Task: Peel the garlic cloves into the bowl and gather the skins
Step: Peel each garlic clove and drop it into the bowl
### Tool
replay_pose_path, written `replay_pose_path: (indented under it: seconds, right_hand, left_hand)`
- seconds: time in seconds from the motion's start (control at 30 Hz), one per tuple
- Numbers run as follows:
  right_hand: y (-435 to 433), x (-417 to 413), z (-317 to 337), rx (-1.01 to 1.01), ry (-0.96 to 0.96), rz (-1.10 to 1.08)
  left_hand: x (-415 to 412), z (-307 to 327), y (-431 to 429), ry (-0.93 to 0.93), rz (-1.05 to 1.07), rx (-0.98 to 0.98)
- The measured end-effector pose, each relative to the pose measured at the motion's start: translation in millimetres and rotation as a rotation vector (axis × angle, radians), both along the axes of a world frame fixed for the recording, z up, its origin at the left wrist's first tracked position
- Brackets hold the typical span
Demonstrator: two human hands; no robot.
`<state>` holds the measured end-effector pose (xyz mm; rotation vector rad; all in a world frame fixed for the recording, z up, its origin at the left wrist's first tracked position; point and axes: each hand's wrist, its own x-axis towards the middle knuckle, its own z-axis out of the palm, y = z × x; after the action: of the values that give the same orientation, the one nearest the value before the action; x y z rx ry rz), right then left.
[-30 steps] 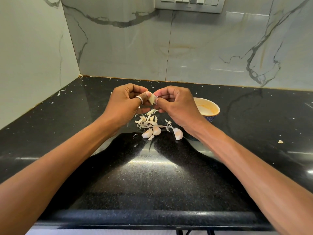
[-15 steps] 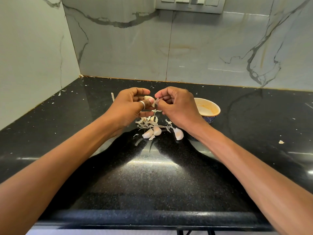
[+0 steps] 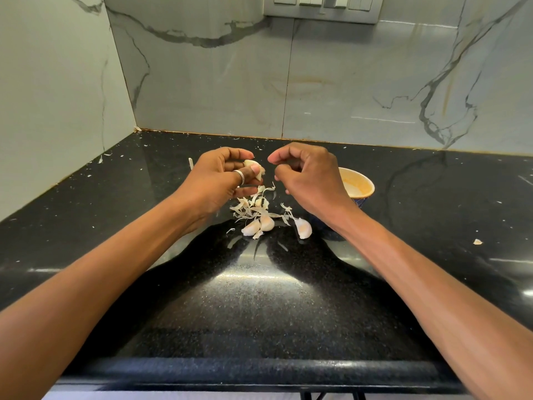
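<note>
The hands are coming apart. Half a second ago both were closing on one clove, fingertips meeting over it. Now the right hand (image 3: pixel 308 180) is drawing off to its own side, and the left hand (image 3: pixel 219 180) is keeping the clove (image 3: pixel 253 168) alone, pinching it between the thumb and the fingers, just above the skins (image 3: pixel 253 206).

The right hand's fingers are curling inward. I'm seeing nothing between them, though I can't tell from here whether a shred of skin is sticking there. A curl of skin is lying at the top of the pile, right under the gap between the hands.

The clove is looking pale and smooth, with what may be a last flap hanging at its lower tip. So I'm reading this as a strip just pulled free, and this clove is nearing its finish. It isn't going into the bowl (image 3: pixel 356 184) yet. The bowl is sitting behind the right hand, partly hidden by it.

Down on the dark surface (image 3: pixel 259 298), three more cloves (image 3: pixel 259 223) are waiting by the near edge of the skins, still in their jackets as far as I can judge. Stray flakes are lying scattered well away from the pile, one (image 3: pixel 478 241) far out to the right, so the gathering isn't starting yet.
</note>
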<state>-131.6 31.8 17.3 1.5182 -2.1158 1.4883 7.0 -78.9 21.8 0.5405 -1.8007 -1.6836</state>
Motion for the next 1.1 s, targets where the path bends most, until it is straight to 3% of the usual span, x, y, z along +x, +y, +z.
replay_pose_path:
  seconds: [0.37, 1.1]
  right_hand:
    - [-1.7, 3.2, -4.3, 0.021, 0.215, 0.017]
    - [-2.4, 3.7, -6.2, 0.022, 0.317, -0.014]
  left_hand:
    - [0.1, -2.5, -1.7, 0.036, -0.013, 0.009]
    - [2.0, 1.0, -3.7, -0.042, -0.087, 0.006]
